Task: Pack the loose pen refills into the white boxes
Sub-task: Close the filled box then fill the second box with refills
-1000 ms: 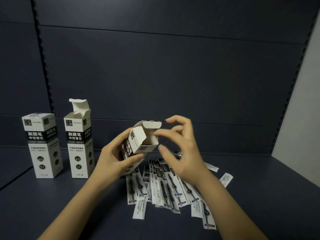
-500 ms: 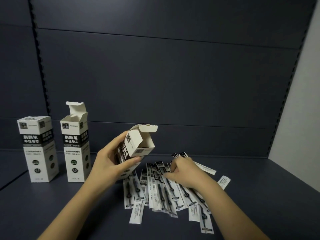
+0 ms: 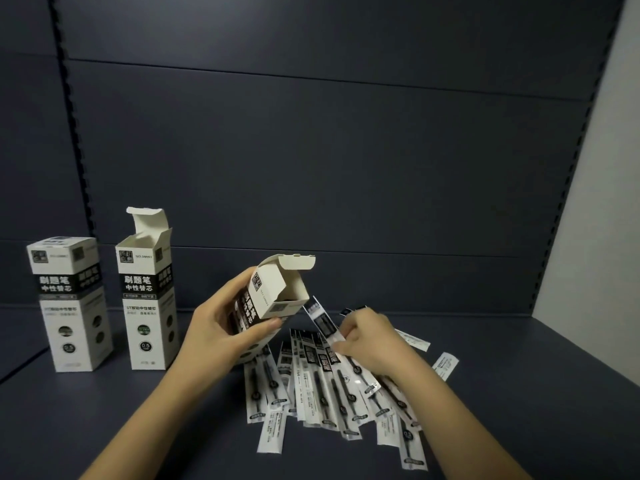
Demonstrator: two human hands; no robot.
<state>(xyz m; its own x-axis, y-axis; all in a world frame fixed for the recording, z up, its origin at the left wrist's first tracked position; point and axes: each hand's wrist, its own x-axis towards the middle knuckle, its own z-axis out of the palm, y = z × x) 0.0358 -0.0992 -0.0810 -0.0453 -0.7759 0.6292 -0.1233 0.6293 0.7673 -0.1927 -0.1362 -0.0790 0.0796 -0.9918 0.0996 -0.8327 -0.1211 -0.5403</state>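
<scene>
Dark shelf (image 3: 519, 393): left hand (image 3: 221, 327) grips open box (image 3: 273, 296); right hand (image 3: 367, 337) pinches refill (image 3: 323, 322); standing box (image 3: 147, 306) reads "0.5".

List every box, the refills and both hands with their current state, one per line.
Leftmost box: upright, closed.
Middle box: upright, lid open.
Held box: tilted, lid open.
Left hand: grips held box.
Right hand: pinches one lifted refill.
Loose refills: piled on the shelf.
</scene>
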